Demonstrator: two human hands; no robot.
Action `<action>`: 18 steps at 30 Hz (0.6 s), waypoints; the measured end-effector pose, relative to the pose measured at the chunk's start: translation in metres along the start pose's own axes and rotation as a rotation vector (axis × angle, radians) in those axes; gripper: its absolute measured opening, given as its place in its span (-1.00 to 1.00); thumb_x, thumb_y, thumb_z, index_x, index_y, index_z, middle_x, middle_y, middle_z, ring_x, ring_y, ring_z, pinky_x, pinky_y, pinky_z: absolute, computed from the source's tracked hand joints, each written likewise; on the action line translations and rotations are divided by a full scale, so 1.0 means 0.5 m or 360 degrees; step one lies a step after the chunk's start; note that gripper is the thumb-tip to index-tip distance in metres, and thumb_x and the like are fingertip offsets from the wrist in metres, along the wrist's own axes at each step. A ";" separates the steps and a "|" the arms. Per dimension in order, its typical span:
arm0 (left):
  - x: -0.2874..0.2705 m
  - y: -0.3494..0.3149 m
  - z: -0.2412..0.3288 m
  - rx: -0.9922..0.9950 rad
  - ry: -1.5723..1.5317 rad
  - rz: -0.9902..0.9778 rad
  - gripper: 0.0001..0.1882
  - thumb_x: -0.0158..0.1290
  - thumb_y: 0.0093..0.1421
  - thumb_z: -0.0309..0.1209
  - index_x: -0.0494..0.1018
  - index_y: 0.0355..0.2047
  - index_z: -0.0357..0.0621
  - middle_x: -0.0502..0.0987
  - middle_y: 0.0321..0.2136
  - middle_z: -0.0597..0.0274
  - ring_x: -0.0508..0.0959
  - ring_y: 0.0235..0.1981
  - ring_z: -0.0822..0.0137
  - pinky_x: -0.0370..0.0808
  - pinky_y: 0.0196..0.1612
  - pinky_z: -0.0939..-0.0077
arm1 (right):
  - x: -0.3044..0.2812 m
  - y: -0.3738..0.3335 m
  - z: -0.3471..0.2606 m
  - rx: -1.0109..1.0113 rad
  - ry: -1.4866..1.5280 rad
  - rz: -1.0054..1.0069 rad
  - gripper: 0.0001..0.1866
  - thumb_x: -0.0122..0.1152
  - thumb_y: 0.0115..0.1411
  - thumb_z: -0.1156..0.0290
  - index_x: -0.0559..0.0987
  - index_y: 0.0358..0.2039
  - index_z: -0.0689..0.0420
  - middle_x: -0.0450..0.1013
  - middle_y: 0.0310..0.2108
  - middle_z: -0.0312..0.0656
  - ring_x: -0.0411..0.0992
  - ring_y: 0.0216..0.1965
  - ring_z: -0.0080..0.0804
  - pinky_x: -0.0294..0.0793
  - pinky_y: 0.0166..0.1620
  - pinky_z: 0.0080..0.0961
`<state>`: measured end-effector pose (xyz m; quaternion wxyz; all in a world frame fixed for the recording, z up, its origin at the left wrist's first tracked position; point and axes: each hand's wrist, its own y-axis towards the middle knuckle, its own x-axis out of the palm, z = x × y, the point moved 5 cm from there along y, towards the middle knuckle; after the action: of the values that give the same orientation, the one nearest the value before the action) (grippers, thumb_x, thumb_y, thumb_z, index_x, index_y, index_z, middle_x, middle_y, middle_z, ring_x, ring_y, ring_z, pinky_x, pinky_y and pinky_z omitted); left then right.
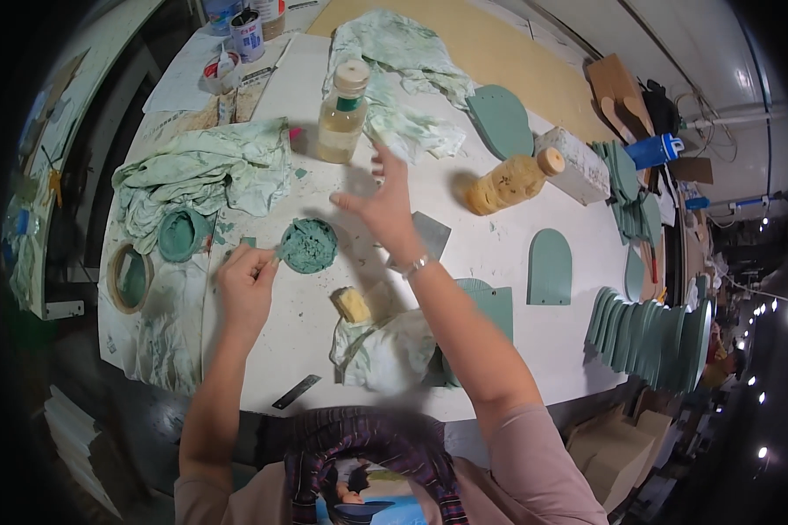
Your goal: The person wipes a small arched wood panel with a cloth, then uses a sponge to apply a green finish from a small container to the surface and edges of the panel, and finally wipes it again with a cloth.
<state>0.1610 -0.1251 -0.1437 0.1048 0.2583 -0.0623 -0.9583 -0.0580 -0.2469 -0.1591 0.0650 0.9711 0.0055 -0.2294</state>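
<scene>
My left hand (247, 273) is closed in a pinch at the left rim of a round tub of thick green paste (310, 245). What its fingers hold is too small to make out. My right hand (382, 199) is raised beyond the tub, thumb and fingers apart and nothing between them. Just past its fingertips stands a clear bottle of pale liquid (340, 127) with a light cap. Under my right wrist lies a flat grey metal plate (431, 236). A yellow sponge (353, 304) sits nearer me, beside a stained white cloth (385, 350).
Green-stained rags (206, 166) lie at left, near a second green tub (182, 234) and a tape roll (131, 278). To the right are an amber bottle (512, 184), a green arched panel (550, 267) and a row of stacked panels (648, 337). Cans (247, 37) stand at the far left.
</scene>
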 end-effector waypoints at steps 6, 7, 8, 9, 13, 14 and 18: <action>0.009 -0.020 -0.018 -0.0137 -0.0205 0.0057 -0.95 0.14 0.09 -0.70 0.50 -0.44 -0.36 0.36 -0.55 0.30 0.28 -0.60 0.55 0.20 -0.55 0.61 | 0.062 0.154 -0.011 -0.0139 0.0502 0.0100 -0.01 0.58 -0.26 0.51 0.24 0.21 0.18 0.37 0.09 -0.07 0.38 0.08 -0.25 0.44 0.08 -0.38; 0.011 -0.022 -0.021 -0.0170 -0.0252 0.0045 -0.95 0.14 0.09 -0.70 0.50 -0.44 -0.36 0.36 -0.55 0.31 0.27 -0.60 0.55 0.20 -0.55 0.61 | 0.068 0.161 -0.021 -0.0148 0.0501 0.0079 -0.01 0.58 -0.26 0.51 0.24 0.21 0.18 0.37 0.09 -0.07 0.38 0.08 -0.25 0.44 0.08 -0.38; 0.008 -0.022 -0.020 -0.0177 -0.0254 0.0065 -0.95 0.14 0.09 -0.70 0.50 -0.44 -0.36 0.36 -0.55 0.31 0.27 -0.60 0.55 0.20 -0.55 0.61 | 0.073 0.168 -0.025 -0.0060 0.0536 0.0076 -0.02 0.59 -0.27 0.44 0.25 0.19 0.21 0.39 0.08 -0.02 0.39 0.09 -0.19 0.40 0.12 -0.34; 0.006 -0.023 -0.018 -0.0181 -0.0250 0.0055 -0.95 0.14 0.09 -0.70 0.51 -0.43 -0.36 0.35 -0.55 0.34 0.27 -0.59 0.57 0.21 -0.54 0.63 | 0.077 0.171 -0.029 0.0031 0.0569 0.0073 -0.01 0.61 -0.29 0.37 0.27 0.18 0.24 0.41 0.07 0.03 0.39 0.10 -0.12 0.35 0.15 -0.30; -0.002 -0.030 -0.031 -0.0173 -0.0271 0.0125 -0.94 0.14 0.07 -0.71 0.51 -0.44 -0.35 0.34 -0.57 0.33 0.27 -0.60 0.56 0.20 -0.54 0.61 | 0.048 0.150 -0.059 -0.0046 0.0344 0.0021 -0.26 0.53 -0.24 0.39 0.40 0.00 0.20 0.43 0.00 -0.02 0.41 0.03 -0.09 0.38 0.09 -0.27; -0.007 -0.031 -0.034 -0.0184 -0.0273 0.0143 -0.94 0.14 0.07 -0.71 0.51 -0.44 -0.35 0.34 -0.57 0.33 0.27 -0.60 0.56 0.20 -0.54 0.61 | 0.033 0.138 -0.078 -0.0310 0.0077 0.0017 -0.31 0.49 -0.24 0.41 0.42 -0.03 0.19 0.43 -0.06 -0.02 0.40 -0.02 -0.03 0.39 0.05 -0.26; -0.012 -0.030 -0.038 -0.0134 -0.0239 0.0178 -0.93 0.14 0.06 -0.72 0.50 -0.45 -0.35 0.35 -0.57 0.32 0.28 -0.60 0.55 0.21 -0.54 0.60 | -0.024 0.072 -0.125 -0.0816 -0.0591 -0.0110 -0.39 0.34 -0.27 0.54 0.47 -0.08 0.09 0.41 -0.20 -0.09 0.36 -0.10 -0.01 0.31 0.06 -0.19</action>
<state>0.1731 -0.1104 -0.1597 0.1639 0.1771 -0.0440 -0.9695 -0.0393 -0.2743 -0.0938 0.2998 0.8639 0.0841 -0.3959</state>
